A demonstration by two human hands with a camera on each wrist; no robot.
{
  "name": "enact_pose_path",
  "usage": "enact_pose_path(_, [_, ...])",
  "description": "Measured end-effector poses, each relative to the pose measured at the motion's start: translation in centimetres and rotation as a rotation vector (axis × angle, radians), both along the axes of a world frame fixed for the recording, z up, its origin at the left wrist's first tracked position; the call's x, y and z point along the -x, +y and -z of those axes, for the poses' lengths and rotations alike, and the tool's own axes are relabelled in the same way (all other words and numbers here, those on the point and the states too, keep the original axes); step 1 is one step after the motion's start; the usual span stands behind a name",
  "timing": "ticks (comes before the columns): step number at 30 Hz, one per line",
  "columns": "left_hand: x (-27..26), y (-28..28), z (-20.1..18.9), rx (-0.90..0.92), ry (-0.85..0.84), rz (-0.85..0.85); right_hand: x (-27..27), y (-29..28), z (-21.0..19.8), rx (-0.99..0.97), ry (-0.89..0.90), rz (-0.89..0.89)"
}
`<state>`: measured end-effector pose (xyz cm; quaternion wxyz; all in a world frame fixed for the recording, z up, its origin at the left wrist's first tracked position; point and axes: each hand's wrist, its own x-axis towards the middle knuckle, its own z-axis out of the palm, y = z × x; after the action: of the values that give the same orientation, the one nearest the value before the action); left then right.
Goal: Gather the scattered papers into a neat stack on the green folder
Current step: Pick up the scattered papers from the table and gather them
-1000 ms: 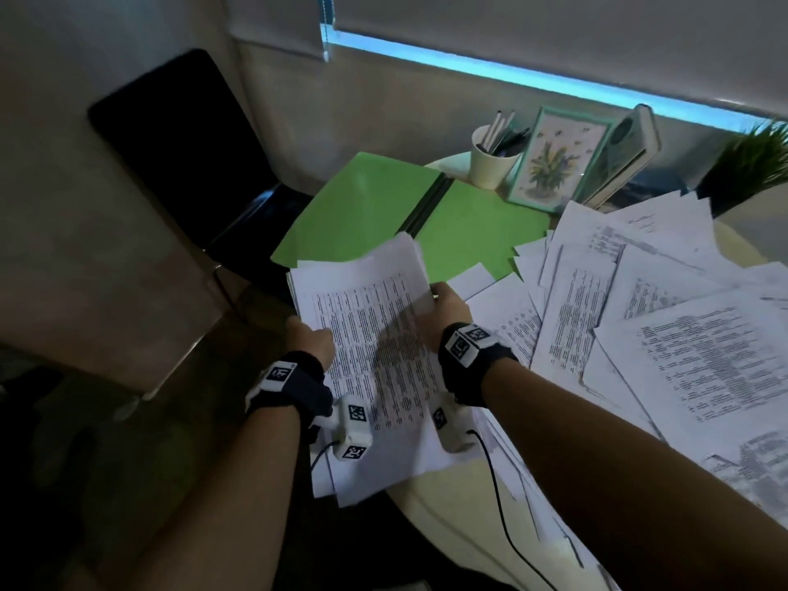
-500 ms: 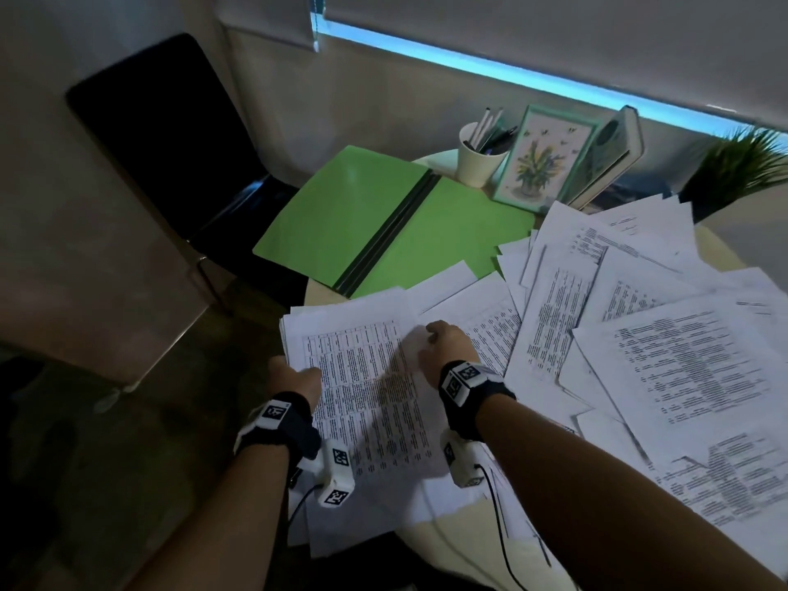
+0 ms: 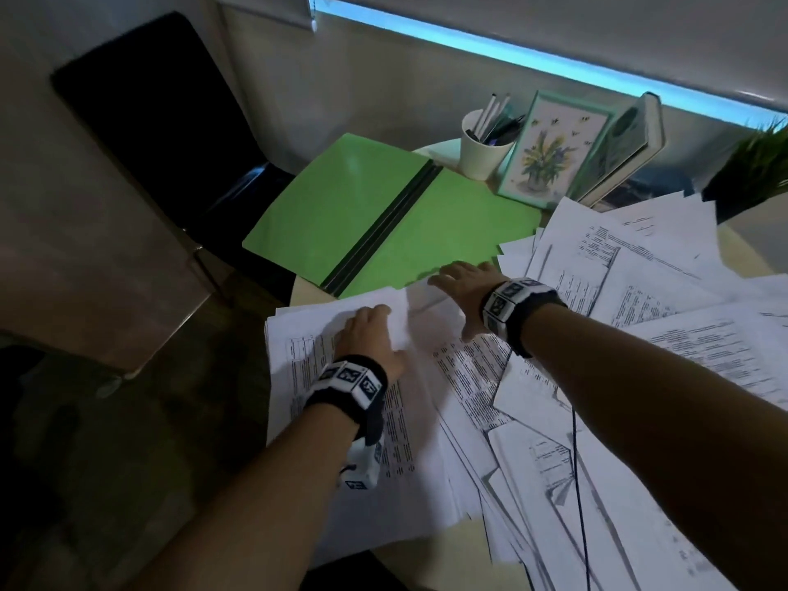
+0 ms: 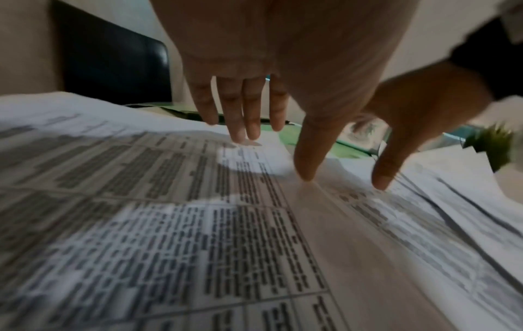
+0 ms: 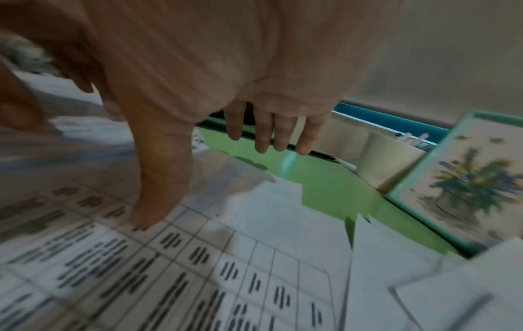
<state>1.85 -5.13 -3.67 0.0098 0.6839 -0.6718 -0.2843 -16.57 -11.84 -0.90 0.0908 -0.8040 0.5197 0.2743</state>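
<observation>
The green folder [image 3: 341, 206] lies open at the back left of the round table, its right leaf [image 5: 319, 179] partly under white sheets. A stack of printed papers [image 3: 341, 441] sits in front of it at the table's near left edge. My left hand [image 3: 371, 330] rests flat on the top of that stack, fingers straight [image 4: 243, 116] and touching the sheet. My right hand [image 3: 464, 287] is spread flat over loose sheets at the folder's near edge, its fingers [image 5: 268, 134] straight and thumb down on a page. More scattered papers [image 3: 639, 313] cover the right side.
A white cup of pens [image 3: 482, 151], a framed flower picture [image 3: 550, 151], a leaning book [image 3: 618, 151] and a plant [image 3: 754, 168] stand at the back. A black chair [image 3: 162, 121] is beyond the table's left side. A thin cable [image 3: 575, 441] hangs from my right wrist.
Both hands have let go of the stack's side edges and now lie flat on the papers. The right hand has moved forward to the folder's near edge.
</observation>
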Motion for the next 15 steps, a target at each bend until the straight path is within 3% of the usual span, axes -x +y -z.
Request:
enact_pose_path(5, [1.5, -0.4, 1.3, -0.085, -0.082, -0.024, -1.3, -2.0, 2.5, -0.028, 0.001, -0.186])
enact_pose_path(15, [1.9, -0.3, 1.3, -0.087, -0.088, -0.131, -0.9, -3.3, 2.3, -0.019, 0.098, -0.228])
